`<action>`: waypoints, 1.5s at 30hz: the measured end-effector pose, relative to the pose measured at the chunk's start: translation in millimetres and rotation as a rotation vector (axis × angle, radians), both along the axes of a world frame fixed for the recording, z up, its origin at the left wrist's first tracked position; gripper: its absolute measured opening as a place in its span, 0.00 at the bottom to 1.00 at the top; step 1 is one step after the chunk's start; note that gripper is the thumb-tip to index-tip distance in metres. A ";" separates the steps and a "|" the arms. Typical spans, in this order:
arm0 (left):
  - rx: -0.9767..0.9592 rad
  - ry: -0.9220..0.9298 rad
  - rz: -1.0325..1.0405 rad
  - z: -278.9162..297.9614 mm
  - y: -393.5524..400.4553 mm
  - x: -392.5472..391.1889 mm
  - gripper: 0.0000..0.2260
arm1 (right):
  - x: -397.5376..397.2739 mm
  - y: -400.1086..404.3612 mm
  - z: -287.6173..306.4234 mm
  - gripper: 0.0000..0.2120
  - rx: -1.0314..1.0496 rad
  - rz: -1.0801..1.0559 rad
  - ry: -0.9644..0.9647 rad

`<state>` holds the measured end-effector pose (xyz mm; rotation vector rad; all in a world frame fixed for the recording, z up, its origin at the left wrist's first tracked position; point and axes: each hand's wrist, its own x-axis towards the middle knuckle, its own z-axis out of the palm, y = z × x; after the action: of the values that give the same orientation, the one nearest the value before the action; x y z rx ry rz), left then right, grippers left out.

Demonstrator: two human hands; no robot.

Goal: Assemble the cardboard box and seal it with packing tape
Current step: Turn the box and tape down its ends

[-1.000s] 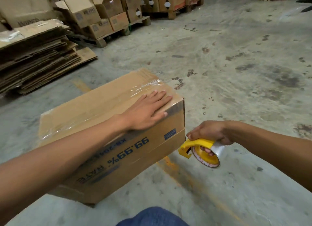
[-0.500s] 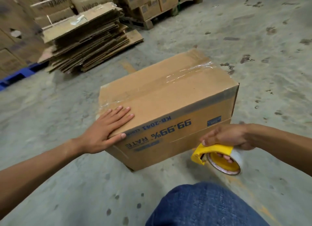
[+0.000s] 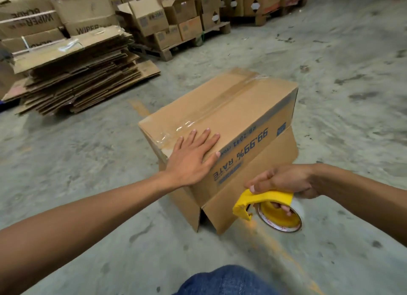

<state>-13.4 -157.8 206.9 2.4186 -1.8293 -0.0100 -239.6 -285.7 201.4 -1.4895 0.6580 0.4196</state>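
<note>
— Where was the box (image 3: 231, 109)?
— On the floor (image 3: 88, 162), top seam taped. The left hand (image 3: 191, 158) lay flat and open on its near corner.
— And the right hand (image 3: 284, 181)?
— Closed around the tape dispenser (image 3: 271, 208), just beside the box's lower side.

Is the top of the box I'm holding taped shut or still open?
Taped shut. The cardboard box has clear tape along its top seam, flaps flat, under the left hand. Its lower flaps hang open.
</note>
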 end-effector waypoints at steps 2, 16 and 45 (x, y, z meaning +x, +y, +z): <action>-0.001 0.004 0.006 -1.7 -24.0 -12.0 0.26 | -10.8 -7.9 9.8 0.17 -0.020 -0.033 -0.015; -0.081 0.222 0.055 8.2 -110.9 -67.9 0.22 | -55.8 -67.1 43.0 0.21 -0.093 -0.215 -0.129; 0.275 1.842 0.167 149.2 -73.9 -106.4 0.23 | -61.7 -107.0 70.6 0.32 0.632 -0.108 -0.907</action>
<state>-119.8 -231.7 356.1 1.3061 -0.6447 -1.7588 -301.3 -392.6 272.0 -0.8818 -0.1270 -0.1511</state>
